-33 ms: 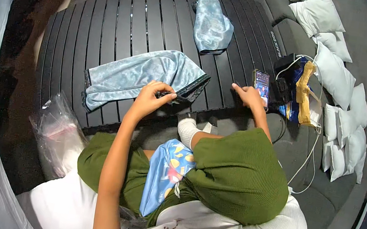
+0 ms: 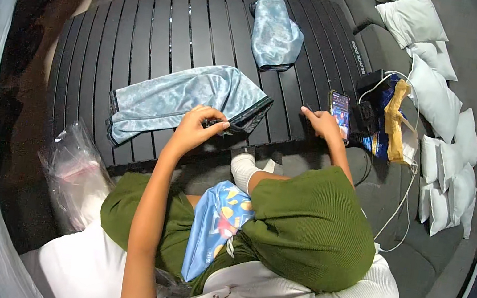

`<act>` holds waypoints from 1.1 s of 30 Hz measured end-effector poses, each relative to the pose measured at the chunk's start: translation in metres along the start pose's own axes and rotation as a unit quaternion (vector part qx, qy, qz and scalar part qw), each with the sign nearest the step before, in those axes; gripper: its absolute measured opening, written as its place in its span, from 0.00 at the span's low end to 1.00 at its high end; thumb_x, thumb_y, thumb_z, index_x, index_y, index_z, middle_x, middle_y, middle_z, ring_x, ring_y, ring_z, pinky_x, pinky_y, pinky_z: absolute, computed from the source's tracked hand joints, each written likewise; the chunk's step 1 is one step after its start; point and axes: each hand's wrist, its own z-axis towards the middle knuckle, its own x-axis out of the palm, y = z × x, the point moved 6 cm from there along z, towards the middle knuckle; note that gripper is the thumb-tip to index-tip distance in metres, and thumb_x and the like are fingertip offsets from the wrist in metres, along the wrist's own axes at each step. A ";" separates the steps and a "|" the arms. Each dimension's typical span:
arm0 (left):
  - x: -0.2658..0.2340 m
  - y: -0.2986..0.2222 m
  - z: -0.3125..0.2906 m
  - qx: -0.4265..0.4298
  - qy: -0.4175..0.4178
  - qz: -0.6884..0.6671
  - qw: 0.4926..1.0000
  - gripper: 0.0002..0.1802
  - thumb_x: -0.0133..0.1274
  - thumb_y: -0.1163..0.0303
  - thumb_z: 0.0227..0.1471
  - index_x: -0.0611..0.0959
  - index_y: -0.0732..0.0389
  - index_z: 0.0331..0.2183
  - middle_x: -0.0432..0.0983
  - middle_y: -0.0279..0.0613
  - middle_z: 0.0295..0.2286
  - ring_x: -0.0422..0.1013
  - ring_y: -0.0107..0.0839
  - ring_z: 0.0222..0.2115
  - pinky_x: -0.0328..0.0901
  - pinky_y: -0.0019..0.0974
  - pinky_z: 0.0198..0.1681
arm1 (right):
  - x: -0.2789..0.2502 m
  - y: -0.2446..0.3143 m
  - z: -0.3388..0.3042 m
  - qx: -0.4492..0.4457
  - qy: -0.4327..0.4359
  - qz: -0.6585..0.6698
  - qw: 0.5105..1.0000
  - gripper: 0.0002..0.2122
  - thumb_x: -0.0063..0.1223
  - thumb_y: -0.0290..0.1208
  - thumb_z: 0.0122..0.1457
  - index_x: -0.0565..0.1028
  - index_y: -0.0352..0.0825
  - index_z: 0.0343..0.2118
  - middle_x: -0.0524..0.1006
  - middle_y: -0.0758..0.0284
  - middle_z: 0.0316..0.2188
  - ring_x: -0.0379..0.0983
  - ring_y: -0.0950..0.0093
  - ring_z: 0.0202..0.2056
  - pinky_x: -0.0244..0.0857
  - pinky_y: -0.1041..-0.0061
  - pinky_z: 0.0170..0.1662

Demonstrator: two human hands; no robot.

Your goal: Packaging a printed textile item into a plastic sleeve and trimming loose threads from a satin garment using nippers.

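Observation:
A pale blue, soft-looking cloth piece [image 2: 175, 98] with dark trim lies along the near edge of the black slatted table [image 2: 93, 63]. My left hand [image 2: 197, 127] is closed in a pinch on its dark edge at the right end. To the right, my right hand [image 2: 323, 125] is held over the table beside a lit phone [image 2: 339, 110]. Its fingertips are drawn together and point left; whatever they hold is too small to make out. Farther back lies a second pale blue cloth piece [image 2: 277, 33], bunched up and dark-edged.
Black chargers [image 2: 366, 116] with white cables and a blue-yellow bag [image 2: 397, 124] sit at the table's right end. Several white pillows [image 2: 434, 96] lie on the grey sofa. A blue patterned cloth [image 2: 214, 226] rests on my lap; a clear plastic bag [image 2: 77, 176] is at the left.

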 end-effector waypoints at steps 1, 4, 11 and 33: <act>0.000 0.000 0.000 -0.006 0.005 0.005 1.000 0.10 0.56 0.66 0.42 0.78 0.63 0.25 0.73 0.37 0.23 0.65 0.29 0.27 0.58 0.30 0.33 | 0.001 0.001 0.003 0.001 -0.001 0.000 1.000 0.33 0.38 0.64 0.47 0.76 0.31 0.22 0.74 0.58 0.17 0.74 0.63 0.28 0.63 0.66 0.35; 0.001 0.003 0.000 -0.019 0.013 0.006 1.000 0.10 0.56 0.66 0.42 0.78 0.63 0.25 0.73 0.37 0.23 0.65 0.29 0.27 0.58 0.30 0.33 | -0.004 0.007 0.010 -0.009 -0.052 -0.005 0.999 0.33 0.38 0.64 0.47 0.76 0.30 0.23 0.74 0.57 0.18 0.74 0.63 0.29 0.64 0.67 0.35; 0.000 0.003 0.000 -0.003 0.014 0.011 1.000 0.10 0.55 0.65 0.43 0.78 0.63 0.25 0.73 0.37 0.23 0.65 0.29 0.28 0.58 0.30 0.33 | -0.015 0.012 0.020 -0.062 -0.073 -0.015 0.995 0.33 0.37 0.63 0.48 0.76 0.30 0.28 0.75 0.54 0.23 0.73 0.58 0.32 0.62 0.65 0.39; 0.002 0.003 -0.002 -0.005 -0.008 -0.010 1.000 0.09 0.56 0.65 0.41 0.79 0.61 0.24 0.72 0.34 0.21 0.64 0.27 0.26 0.58 0.29 0.29 | -0.048 0.041 0.020 -0.231 -0.249 0.026 0.940 0.22 0.43 0.51 0.53 0.73 0.33 0.20 0.72 0.61 0.14 0.68 0.63 0.19 0.58 0.60 0.34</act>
